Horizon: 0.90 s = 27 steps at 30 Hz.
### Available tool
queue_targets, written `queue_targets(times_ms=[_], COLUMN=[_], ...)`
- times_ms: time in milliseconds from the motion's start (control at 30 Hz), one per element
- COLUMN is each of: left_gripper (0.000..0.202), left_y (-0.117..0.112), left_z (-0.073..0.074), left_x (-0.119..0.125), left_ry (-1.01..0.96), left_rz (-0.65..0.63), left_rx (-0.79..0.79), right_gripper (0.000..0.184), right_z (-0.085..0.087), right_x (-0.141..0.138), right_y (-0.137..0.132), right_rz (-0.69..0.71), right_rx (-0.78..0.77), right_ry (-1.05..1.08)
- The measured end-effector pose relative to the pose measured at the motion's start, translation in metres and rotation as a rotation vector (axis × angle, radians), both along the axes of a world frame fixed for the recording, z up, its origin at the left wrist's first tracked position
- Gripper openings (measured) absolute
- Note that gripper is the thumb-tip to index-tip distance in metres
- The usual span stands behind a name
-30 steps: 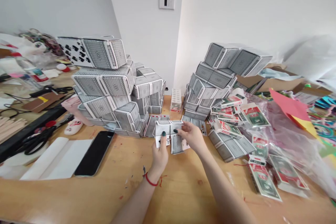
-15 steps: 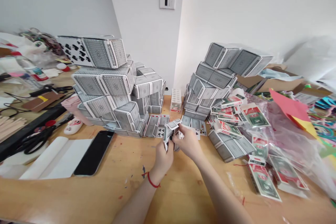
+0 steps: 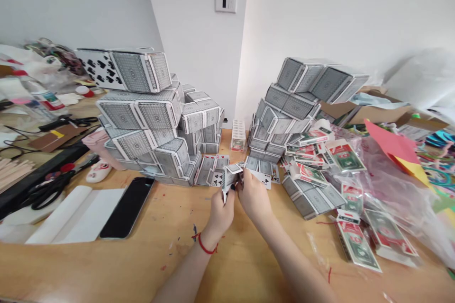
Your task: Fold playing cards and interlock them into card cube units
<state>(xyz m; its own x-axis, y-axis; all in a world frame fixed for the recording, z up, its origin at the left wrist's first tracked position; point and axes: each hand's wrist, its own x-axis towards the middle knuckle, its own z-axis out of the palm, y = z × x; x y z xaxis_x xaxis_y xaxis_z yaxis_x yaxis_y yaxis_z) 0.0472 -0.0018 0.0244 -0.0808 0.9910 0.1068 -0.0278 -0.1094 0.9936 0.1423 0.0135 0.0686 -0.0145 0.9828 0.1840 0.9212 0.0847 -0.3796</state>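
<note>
Between my hands is a small folded shape of playing cards (image 3: 230, 176), tilted just above the wooden table (image 3: 245, 255). My left hand (image 3: 221, 206), with a red string bracelet at the wrist, is closed on its lower left side. My right hand (image 3: 253, 191) has its fingers pinched on the right side; the fingertips are partly hidden. Loose playing cards (image 3: 261, 177) lie just behind my right hand, some face up. More cards (image 3: 209, 165) lie behind my left hand. Stacked card blocks (image 3: 142, 113) rise at left, and another card stack (image 3: 284, 109) stands at right.
A black phone (image 3: 128, 207) and white paper (image 3: 80, 213) lie at left, near scissors (image 3: 53, 182). Several card boxes (image 3: 357, 241) spread at right beside a separate card block (image 3: 313, 196) and clear plastic. A short pale stack (image 3: 238, 135) stands at the back.
My right hand has turned and shifted slightly, its fingers now lower and more curled against the folded cards. My left hand stays almost in place.
</note>
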Motion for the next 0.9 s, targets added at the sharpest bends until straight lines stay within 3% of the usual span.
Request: queue_targets(times_ms=[333,600,900], left_gripper=[0.019,0.021,0.024], left_y=[0.003,0.006,0.005], left_z=[-0.002,-0.005,-0.006], left_x=[-0.002,-0.002,0.002], left_ry=[0.086,-0.040,-0.063], left_rz=[0.029,0.016,0.010], left_rx=[0.000,-0.023,-0.022], right_gripper=[0.017,0.024,0.029], right_z=[0.004,0.013,0.007], right_x=[0.003,0.010,0.011], right_y=[0.003,0.001,0.007], right_rz=[0.032,0.166,0.071], right_rx=[-0.024,-0.108,-0.081], right_ry=[0.105,0.338,0.479])
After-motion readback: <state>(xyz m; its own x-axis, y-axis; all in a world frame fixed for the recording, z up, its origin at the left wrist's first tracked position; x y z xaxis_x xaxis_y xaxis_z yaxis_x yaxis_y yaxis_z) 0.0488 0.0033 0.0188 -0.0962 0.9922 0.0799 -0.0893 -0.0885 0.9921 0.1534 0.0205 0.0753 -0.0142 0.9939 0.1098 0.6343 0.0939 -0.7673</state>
